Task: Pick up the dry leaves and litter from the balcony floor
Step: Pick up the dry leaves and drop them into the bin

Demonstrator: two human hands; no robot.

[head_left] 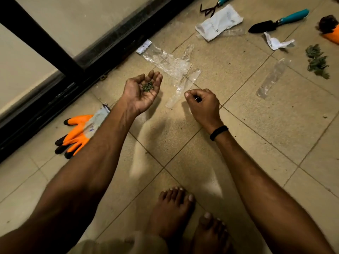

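My left hand [142, 91] is turned palm up above the tiled floor, fingers relaxed, cradling a small clump of dry leaf bits [147, 86]. My right hand [201, 102] hovers to its right with fingers curled into a loose fist; whether it pinches anything is unclear. Clear plastic wrappers [170, 63] lie on the tiles just beyond both hands, and another clear strip [271, 79] lies further right. A pile of dry green leaves [317, 61] sits at the far right. A white packet [219, 22] and a torn white scrap [277, 43] lie at the back.
An orange and black glove [75, 134] lies at the left beside the black door track [55, 99]. A trowel with a teal handle [278, 21] and a teal-handled hand rake [214, 6] lie at the back. Another orange item [330, 32] is at the right edge. My bare feet [183, 217] are below.
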